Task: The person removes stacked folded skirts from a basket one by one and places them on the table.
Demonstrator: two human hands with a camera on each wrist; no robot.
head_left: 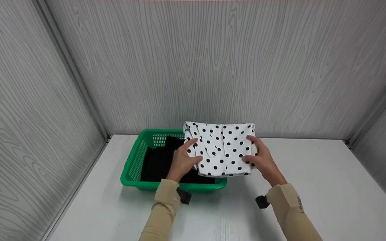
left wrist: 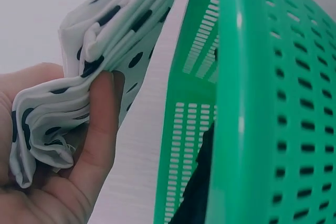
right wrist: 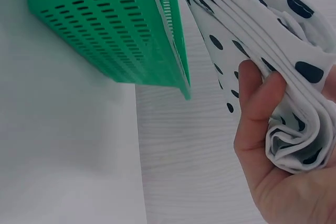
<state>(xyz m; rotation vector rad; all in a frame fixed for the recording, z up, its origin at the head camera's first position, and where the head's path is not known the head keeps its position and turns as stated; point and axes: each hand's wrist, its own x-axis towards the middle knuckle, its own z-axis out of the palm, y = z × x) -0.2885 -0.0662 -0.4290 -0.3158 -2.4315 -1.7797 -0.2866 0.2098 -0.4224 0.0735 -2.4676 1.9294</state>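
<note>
A folded white cloth with black polka dots (head_left: 226,150) is held up between both hands, over the right part of a green basket (head_left: 126,170). My left hand (head_left: 183,160) grips its left edge, and in the left wrist view the fingers (left wrist: 102,124) curl under the stacked layers. The right hand (head_left: 261,159) grips the opposite edge; the right wrist view shows fingers (right wrist: 254,98) beneath the rolled folds (right wrist: 299,135). Black fabric (head_left: 156,164) lies inside the basket, partly hidden by the cloth and the left hand.
The basket stands on a white table (head_left: 313,187), left of centre and near the back wall (head_left: 213,67). Grey wood-grain panels enclose the left and right sides too. A small black device (head_left: 262,202) sits at the right wrist, another (head_left: 184,196) at the left.
</note>
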